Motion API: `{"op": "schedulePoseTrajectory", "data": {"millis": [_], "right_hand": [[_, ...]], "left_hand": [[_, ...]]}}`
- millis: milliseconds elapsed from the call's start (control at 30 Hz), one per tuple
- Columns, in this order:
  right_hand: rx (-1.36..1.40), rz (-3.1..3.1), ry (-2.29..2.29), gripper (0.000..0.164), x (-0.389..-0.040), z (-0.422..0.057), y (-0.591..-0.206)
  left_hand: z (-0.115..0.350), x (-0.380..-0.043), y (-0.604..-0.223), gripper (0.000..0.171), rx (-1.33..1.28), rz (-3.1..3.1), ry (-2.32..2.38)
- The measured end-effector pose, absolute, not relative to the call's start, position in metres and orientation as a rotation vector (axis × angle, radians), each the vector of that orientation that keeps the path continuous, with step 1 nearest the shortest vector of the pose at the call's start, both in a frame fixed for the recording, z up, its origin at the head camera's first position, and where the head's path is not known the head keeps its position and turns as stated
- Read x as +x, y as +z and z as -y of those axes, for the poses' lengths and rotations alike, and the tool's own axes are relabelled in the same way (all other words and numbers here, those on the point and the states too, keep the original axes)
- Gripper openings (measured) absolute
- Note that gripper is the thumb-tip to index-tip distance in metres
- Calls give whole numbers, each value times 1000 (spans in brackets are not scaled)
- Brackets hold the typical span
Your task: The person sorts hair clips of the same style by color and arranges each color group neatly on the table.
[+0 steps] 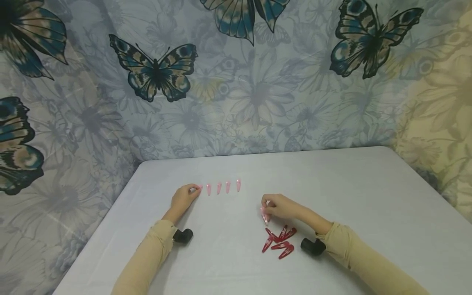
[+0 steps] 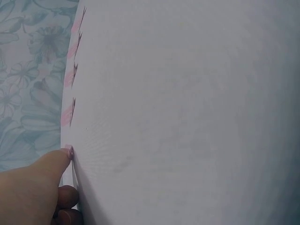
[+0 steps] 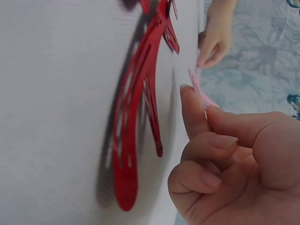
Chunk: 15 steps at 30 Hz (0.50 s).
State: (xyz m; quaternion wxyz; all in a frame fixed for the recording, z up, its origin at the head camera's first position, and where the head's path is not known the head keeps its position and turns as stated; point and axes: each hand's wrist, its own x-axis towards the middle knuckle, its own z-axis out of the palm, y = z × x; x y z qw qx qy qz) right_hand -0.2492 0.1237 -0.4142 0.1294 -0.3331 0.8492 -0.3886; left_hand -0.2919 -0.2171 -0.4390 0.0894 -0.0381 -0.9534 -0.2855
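Observation:
My left hand is at the left end of a row of pink snap hair clips. Thumb and forefinger pinch the end clip, mostly hidden by the fingertips. In the left wrist view several pink clips run away from the left hand. My right hand, nearer the front, pinches another pink snap clip between thumb and forefinger; its other fingers are curled in the right wrist view, where the pink clip is clear of the tabletop. Just below that hand lies a loose pile of red snap clips.
A white-covered table carries all the clips. Behind it hangs a cloth printed with flowers and butterflies. Black wrist cameras sit at both sleeve cuffs, the right one close beside the red pile.

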Motion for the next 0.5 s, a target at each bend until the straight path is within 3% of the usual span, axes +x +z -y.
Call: {"op": "schedulePoseTrajectory", "data": {"millis": [500], "right_hand": [[-827,-2475,-1184,9,-285,-115,-410]], "left_hand": [[214,-293,-437,19,-102,2864,-827]]}}
